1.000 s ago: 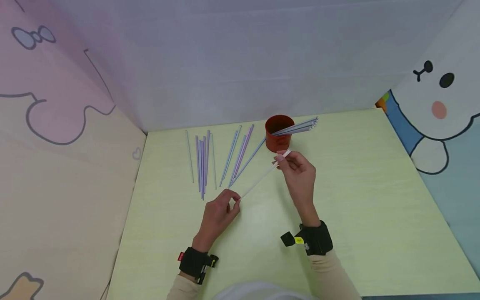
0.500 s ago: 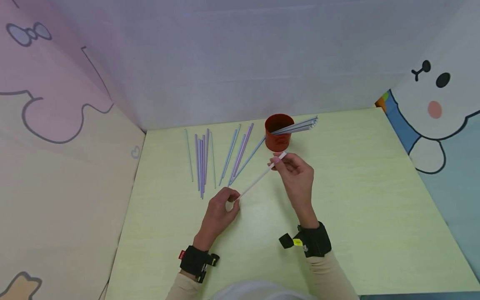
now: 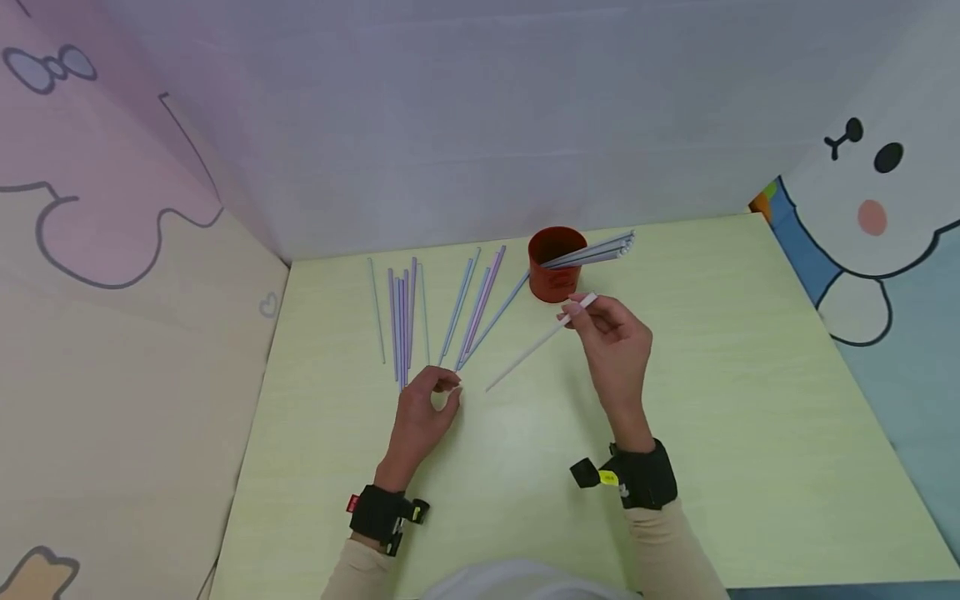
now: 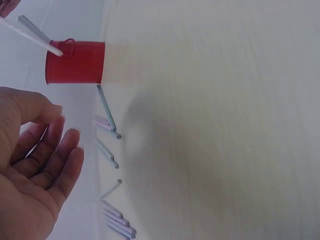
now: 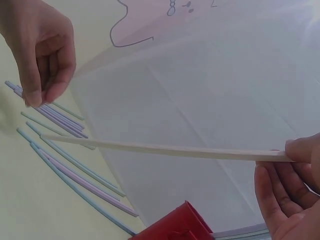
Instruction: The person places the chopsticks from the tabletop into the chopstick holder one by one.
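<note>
My right hand [image 3: 618, 354] pinches a slim white straw [image 3: 534, 347] near its upper end, just in front of the red cup [image 3: 555, 275]. The straw slants down to the left, and its lower end points toward my left hand [image 3: 422, 417]. In the right wrist view the white straw [image 5: 175, 151] spans the picture from my right fingertips. My left hand holds nothing. Its thumb and index bend toward each other, and the other fingers are loosely curled, as the left wrist view shows. It hovers over the near ends of the purple straws [image 3: 402, 325].
Blue and purple straws [image 3: 487, 300] lie in loose groups left of the cup. A bundle of pale straws [image 3: 600, 250] leans out of the cup to the right. A pale wall hanging [image 3: 487, 125] stands behind the table [image 3: 750, 400], with printed panels on both sides.
My left hand has let go of the white straw's lower end and moved left. My right hand, with the straw, has shifted to the right.
</note>
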`<state>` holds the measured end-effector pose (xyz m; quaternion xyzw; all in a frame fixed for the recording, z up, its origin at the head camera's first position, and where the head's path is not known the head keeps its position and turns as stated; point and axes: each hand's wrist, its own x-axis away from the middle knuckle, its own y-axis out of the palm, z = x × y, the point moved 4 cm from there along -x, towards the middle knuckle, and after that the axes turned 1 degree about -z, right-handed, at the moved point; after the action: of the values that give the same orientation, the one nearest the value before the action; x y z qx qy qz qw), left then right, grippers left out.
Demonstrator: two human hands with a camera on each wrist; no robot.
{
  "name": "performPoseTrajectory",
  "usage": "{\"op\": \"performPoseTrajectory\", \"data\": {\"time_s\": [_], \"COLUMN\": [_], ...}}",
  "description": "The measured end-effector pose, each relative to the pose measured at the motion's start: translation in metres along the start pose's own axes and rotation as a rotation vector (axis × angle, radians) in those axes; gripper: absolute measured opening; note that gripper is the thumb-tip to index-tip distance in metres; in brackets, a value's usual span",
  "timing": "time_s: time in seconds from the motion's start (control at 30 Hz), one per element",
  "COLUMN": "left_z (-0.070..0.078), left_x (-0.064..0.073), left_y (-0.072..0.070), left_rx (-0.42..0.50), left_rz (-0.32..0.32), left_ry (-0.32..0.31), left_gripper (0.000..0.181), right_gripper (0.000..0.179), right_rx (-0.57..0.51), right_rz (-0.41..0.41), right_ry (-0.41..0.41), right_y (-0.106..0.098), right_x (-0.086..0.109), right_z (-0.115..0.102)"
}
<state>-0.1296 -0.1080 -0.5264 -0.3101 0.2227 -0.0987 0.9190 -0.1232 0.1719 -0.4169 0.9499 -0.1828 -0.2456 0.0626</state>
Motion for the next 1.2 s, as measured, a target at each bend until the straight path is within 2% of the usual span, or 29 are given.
{"op": "performPoseTrajectory", "data": {"time_s": [0.17,0.27,0.4,0.53,0.67,0.8,0.97,1.1,1.2], "left_z": [-0.028,-0.048,-0.075,-0.094,-0.102,-0.105,-0.105,-0.108,-0.111], "left_x": [-0.01,-0.02,-0.032,-0.038,-0.045,-0.052,-0.059,-0.068,-0.072], "left_y": [-0.02,-0.036,-0.056,-0.068,-0.071,-0.068,-0.065,-0.062,-0.062], "left_rx": [-0.053,-0.097,-0.108,-0.132,-0.167,-0.243,-0.311,-0.375,-0.433], "left_rz": [0.088,0.142,0.21,0.242,0.223,0.175,0.118,0.058,0.015], "left_ry": [-0.108,-0.204,-0.331,-0.426,-0.473,-0.506,-0.521,-0.524,-0.563], "left_gripper": [0.013,0.01,0.01,0.013,0.017,0.021,0.027,0.023,0.019], "right_gripper": [0.019,0.018,0.016,0.015,0.014,0.013,0.011,0.01,0.01], "right_rx": [-0.002,0.011,0.018,0.014,0.039,0.065,0.088,0.118,0.124], "right_rz": [0.034,0.074,0.12,0.142,0.16,0.163,0.169,0.209,0.231], "right_ry": [-0.034,-0.056,-0.108,-0.163,-0.208,-0.261,-0.295,-0.32,-0.345], "right_y": [-0.01,-0.016,-0.024,-0.029,-0.032,-0.034,-0.035,-0.034,-0.032], "right_x": [-0.014,-0.024,-0.039,-0.053,-0.065,-0.074,-0.083,-0.091,-0.096], "right_z": [-0.019,-0.032,-0.047,-0.059,-0.07,-0.079,-0.087,-0.093,-0.094]}}
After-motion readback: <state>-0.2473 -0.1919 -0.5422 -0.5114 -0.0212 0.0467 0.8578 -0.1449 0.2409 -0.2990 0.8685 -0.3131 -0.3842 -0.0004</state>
